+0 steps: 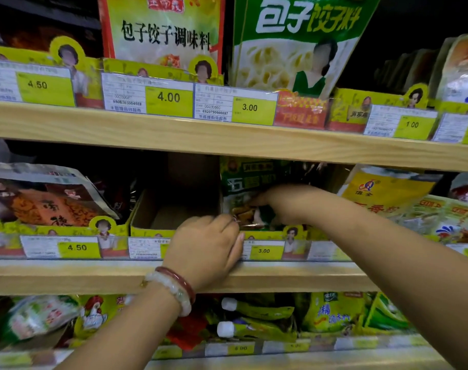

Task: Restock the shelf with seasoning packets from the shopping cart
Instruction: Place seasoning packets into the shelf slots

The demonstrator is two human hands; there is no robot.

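Head view: right hand (274, 202) reached into the middle shelf (94, 276), its grip seemingly clenched on green seasoning packets (243, 188) standing in their tray. Left hand (208, 247) curled at the tray's front edge, contents unclear. Neighbouring cardboard tray (158, 212) looked empty; restocking unfinished. Cart unseen.

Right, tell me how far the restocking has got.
Done: green seasoning packets already stand in the middle-shelf tray above the 3.00 tag. In hand: the right hand reaches into those packets while the left hand rests at the tray front. Left: the cardboard tray beside them looks empty. The cart is out of view.
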